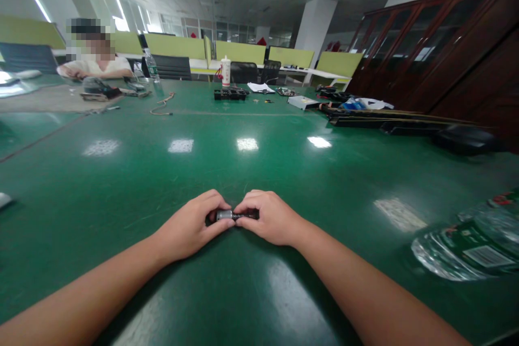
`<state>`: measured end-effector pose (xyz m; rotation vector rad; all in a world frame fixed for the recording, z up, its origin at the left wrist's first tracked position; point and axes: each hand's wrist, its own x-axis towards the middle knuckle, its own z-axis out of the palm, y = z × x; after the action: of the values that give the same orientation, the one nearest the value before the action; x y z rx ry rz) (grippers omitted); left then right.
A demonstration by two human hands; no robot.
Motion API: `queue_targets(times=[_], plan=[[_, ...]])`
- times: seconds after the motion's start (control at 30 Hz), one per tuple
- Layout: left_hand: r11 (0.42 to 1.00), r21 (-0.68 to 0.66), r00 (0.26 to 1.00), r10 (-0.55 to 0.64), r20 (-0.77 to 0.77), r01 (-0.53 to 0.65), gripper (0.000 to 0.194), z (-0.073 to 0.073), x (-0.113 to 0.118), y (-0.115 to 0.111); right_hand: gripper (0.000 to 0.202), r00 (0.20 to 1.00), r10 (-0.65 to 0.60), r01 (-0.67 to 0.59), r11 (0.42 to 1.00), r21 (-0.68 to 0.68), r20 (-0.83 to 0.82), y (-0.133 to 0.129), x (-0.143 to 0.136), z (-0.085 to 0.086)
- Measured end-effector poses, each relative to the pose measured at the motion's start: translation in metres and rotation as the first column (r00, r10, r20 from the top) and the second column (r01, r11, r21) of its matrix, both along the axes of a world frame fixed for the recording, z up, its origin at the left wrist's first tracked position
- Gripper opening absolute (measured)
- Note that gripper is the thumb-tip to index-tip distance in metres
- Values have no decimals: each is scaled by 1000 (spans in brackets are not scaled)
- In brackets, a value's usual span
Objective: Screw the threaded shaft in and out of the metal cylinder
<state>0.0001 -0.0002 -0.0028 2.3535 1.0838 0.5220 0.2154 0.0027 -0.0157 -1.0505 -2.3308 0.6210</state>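
Observation:
A small silver metal cylinder with a dark, ridged shaft lies crosswise between my hands, low over the green tabletop or touching it. My left hand is closed on the cylinder, thumb in front and fingers behind. The thumb and fingers of my right hand pinch the dark shaft at its right side. The two sets of fingertips nearly meet at the middle of the piece. Its far ends are partly hidden by the hands, and I cannot make out its exact kind.
On the green table, a large clear water bottle lies at the right. Black strips, a white box and a black part are farther back. A white tumbler stands behind; a person sits far left.

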Motion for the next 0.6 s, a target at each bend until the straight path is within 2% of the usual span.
queue_targets(times=[0.23,0.4,0.6], plan=[[1000,19,999,-18,-42,19,20,1,-2,-1,14,1000,-27,28,1000,-13,13,-2,-1,3],[1000,-22,999,22,-47,-23,27,3,-1,-3,20,999,-34,34,999,-26,-1,-1,-1,3],[998,-36,998,43,-54,-45,17,1,0,-2,26,1000,-13,14,998,-56,9,-2,2,6]])
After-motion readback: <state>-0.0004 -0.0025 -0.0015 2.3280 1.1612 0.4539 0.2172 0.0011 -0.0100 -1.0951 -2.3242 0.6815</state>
